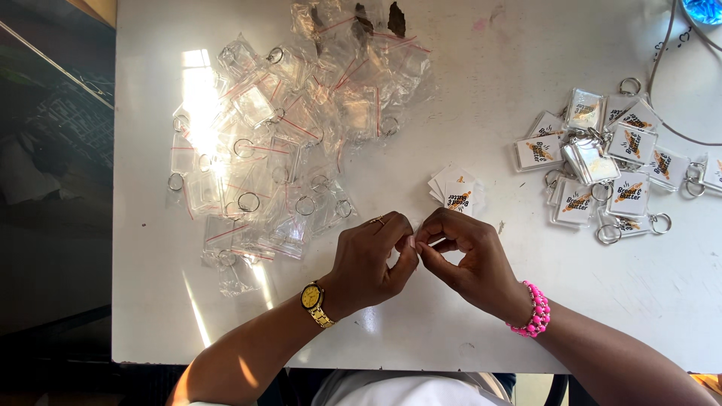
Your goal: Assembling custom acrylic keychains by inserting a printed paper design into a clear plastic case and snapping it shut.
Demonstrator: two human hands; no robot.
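Observation:
My left hand (372, 259) and my right hand (466, 259) meet fingertip to fingertip over the white table (526, 301), both pinching one small clear item (414, 240) that the fingers mostly hide. The left wrist wears a gold watch, the right a pink bead bracelet. Just beyond my fingers lies a small stack of white printed paper cards (453, 192). A heap of clear plastic keychain cases in clear bags (278, 143) spreads to the upper left. A pile of clear keychains with printed cards inside (602, 158) lies at the right.
A grey cable (662, 90) curves across the table's far right corner near a blue object (703, 9). The table's left edge drops to a dark floor. Dark scraps (376, 19) lie at the far edge.

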